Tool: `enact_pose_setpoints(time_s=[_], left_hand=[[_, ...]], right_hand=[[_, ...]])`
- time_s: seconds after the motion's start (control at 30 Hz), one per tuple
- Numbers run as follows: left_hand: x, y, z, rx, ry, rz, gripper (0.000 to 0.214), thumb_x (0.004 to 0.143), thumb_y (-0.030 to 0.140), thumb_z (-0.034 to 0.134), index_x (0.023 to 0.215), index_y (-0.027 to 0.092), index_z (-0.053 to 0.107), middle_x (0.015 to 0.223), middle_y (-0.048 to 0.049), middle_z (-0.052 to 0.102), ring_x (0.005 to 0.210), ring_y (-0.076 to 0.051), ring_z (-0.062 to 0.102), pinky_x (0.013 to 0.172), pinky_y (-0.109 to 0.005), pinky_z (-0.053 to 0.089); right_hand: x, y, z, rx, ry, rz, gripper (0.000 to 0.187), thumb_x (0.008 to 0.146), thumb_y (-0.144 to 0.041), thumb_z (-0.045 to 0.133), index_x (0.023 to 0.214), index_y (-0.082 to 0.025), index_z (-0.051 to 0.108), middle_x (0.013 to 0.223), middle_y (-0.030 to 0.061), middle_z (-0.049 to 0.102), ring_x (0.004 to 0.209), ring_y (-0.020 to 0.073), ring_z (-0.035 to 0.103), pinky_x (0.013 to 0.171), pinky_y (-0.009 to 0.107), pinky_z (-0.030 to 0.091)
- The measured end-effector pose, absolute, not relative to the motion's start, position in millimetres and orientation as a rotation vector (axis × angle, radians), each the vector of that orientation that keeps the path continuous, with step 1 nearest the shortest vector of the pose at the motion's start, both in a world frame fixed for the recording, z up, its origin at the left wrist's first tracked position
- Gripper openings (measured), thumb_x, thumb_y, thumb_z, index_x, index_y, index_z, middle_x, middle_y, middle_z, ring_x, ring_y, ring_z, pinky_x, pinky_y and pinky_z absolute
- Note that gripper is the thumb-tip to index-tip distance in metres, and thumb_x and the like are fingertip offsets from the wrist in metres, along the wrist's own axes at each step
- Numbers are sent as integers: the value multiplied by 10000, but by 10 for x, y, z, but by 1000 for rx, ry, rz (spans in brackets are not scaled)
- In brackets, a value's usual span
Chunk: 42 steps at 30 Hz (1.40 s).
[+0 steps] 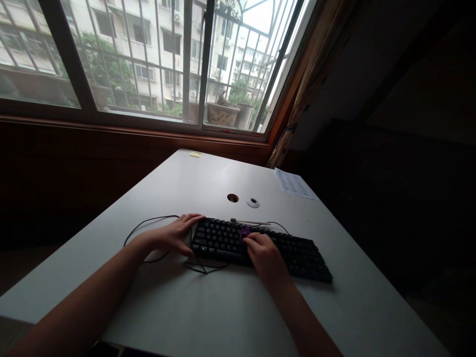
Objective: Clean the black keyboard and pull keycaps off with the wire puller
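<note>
A black keyboard [218, 238] lies at a slant across the white desk. My left hand [174, 235] braces its left end, fingers at the far corner and thumb at the near corner. Over the middle keys, my right hand [265, 252] pinches a small purple lump [244, 233], soft-looking and pressed against the keys. Its material is unclear. Just behind the keyboard lies a thin pale stick with a dark brush-like end [233, 220]. The keyboard's black cable [143, 224] loops around my left wrist and in front of the keyboard.
Beyond the keyboard, the desk [208, 183] has a round cable hole [232, 198] with a ring-shaped cover [253, 203] beside it. A printed paper sheet [295, 184] lies at the far right edge, a yellow note [195, 154] at the far left corner. A barred window stands behind.
</note>
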<state>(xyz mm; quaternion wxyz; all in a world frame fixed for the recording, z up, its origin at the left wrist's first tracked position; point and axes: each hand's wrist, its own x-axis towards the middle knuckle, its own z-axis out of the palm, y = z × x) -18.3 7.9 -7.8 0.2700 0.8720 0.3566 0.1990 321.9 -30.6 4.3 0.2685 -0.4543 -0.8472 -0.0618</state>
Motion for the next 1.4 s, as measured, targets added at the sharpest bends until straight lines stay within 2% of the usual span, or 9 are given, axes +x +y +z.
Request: enact_pose_setpoints(time_s=[0.6,0.8,0.97,1.03,1.17,1.4], left_hand=[[-154,47,-20,2337,973,516,1091,690,489,845,1568,320,219,1547,-115,316,1431,-364,298,1197,-530,285],[-164,59,-70,2351,977,541,1087,687,498,842,1565,319,226,1548,-112,312,1422,-372,309,1192,-532,295],[-167,62,-86,2356,985,536,1087,688,498,842,1564,328,221,1553,-104,313,1424,-366,315,1194,-515,300],[-162,65,-90,2367,982,541,1091,686,495,845,1563,330,219,1554,-100,313,1430,-360,306,1200,-510,293],[-157,79,-99,2391,978,539,1096,687,494,846,1565,322,213,1549,-106,312,1432,-357,300,1202,-506,290],[-158,74,-74,2377,975,511,1096,692,495,845,1566,331,204,1558,-100,312,1439,-357,288,1204,-511,280]], right_hand=[[4476,-422,-205,-1472,-2155,-370,273,931,-198,481,967,-204,751,988,90,713,846,254,635,799,431,553],[4439,-475,-125,-1474,-2021,-339,281,963,-271,470,1056,-197,725,1018,101,694,909,258,659,841,430,553],[3726,-523,48,-1294,-2016,-186,345,960,-194,490,1263,-221,654,1124,97,679,1037,250,642,960,443,536],[3414,-559,49,-1177,-2102,-91,356,950,-138,501,1243,-245,673,1185,87,677,1085,246,621,987,440,533],[3101,-631,-30,-1048,-2274,38,394,895,-45,566,1200,-249,708,1201,60,703,1012,237,609,907,416,585],[3403,-744,-75,-1068,-2339,-84,385,893,-38,581,1198,-235,711,1215,65,712,956,235,605,847,432,609]])
